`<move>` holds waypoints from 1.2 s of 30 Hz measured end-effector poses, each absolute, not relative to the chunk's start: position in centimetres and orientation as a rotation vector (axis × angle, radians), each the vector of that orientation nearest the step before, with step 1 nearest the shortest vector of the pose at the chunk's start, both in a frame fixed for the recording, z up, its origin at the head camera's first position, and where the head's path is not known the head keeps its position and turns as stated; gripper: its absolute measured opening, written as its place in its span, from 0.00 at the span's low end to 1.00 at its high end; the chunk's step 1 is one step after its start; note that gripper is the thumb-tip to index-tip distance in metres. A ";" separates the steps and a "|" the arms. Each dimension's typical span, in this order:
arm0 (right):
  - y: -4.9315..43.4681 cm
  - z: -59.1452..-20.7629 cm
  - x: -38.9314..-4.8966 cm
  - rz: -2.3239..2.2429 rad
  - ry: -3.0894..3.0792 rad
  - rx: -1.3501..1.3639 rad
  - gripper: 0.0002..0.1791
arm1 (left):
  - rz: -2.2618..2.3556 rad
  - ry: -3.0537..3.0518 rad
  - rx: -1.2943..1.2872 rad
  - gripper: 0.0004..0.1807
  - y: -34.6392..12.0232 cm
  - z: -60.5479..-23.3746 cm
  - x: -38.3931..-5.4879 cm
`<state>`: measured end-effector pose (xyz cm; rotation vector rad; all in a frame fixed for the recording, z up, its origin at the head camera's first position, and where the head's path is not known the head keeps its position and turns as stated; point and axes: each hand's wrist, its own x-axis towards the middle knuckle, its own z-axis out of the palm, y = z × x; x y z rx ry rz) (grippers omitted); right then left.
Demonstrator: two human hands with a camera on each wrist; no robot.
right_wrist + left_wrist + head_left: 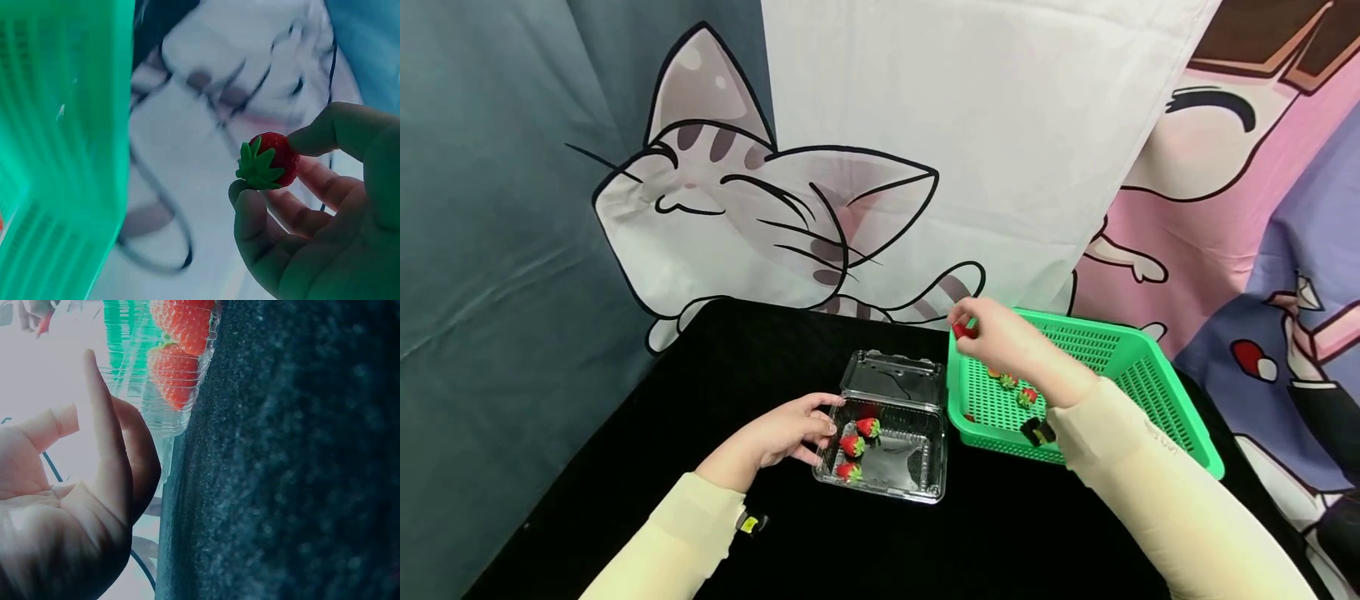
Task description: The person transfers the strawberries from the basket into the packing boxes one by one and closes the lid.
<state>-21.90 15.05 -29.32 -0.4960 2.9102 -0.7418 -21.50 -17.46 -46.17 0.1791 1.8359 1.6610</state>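
My right hand [996,333] is raised above the green basket's left rim. It pinches a red strawberry [275,159] with green leaves between thumb and fingers. In a clear plastic box [895,492] with its lid [891,377] folded back, three strawberries line the left side, one of them a strawberry [852,446] in the middle. My left hand [793,429] is at the box's left wall, fingers spread and loosely bent near the rim. From the left wrist view, strawberries [174,375] show through the box wall; whether the fingers press on it is hard to tell.
The green basket [1157,400] stands right of the box, with more strawberries [1027,397] inside, partly hidden by my right arm. Both sit on a black cloth [760,350]. Behind hangs a printed cat curtain [880,100].
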 end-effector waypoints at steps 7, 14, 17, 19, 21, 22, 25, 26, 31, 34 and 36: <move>9.3 -32.3 -17.8 -0.548 2.861 -0.791 0.16 | 1.669 1.830 0.181 0.31 -17.5 -46.1 -21.5; 6.4 -36.8 -16.3 -0.418 2.713 -0.977 0.12 | 1.684 1.809 0.185 0.31 -17.5 -46.1 -21.5; 5.8 -38.5 -16.4 -0.377 2.640 -0.932 0.10 | 1.678 1.805 0.193 0.31 -17.5 -46.2 -21.5; 5.6 -39.4 -16.5 -0.354 2.590 -0.901 0.09 | 1.678 1.802 0.190 0.32 -17.5 -46.2 -21.5; 5.4 -40.2 -16.6 -0.341 2.542 -0.875 0.09 | 1.676 1.805 0.193 0.32 -17.5 -46.2 -21.4; 5.3 -40.5 -16.7 -0.340 2.521 -0.869 0.10 | 1.676 1.808 0.197 0.31 -17.5 -46.2 -21.4; 5.3 -41.1 -17.1 -0.379 2.454 -0.844 0.10 | 1.676 1.813 0.201 0.31 -17.5 -46.2 -21.4; 5.4 -41.2 -17.2 -0.398 2.435 -0.830 0.09 | 1.675 1.814 0.200 0.31 -17.5 -46.2 -21.4; 5.5 -41.5 -17.1 -0.486 2.408 -0.819 0.07 | 1.679 1.818 0.190 0.30 -17.5 -46.4 -21.3; 5.6 -41.7 -17.1 -0.508 2.406 -0.829 0.07 | 1.680 1.820 0.191 0.30 -17.5 -46.4 -21.3; 5.7 -41.7 -17.2 -0.524 2.394 -0.824 0.07 | 1.678 1.822 0.191 0.31 -17.5 -46.2 -21.3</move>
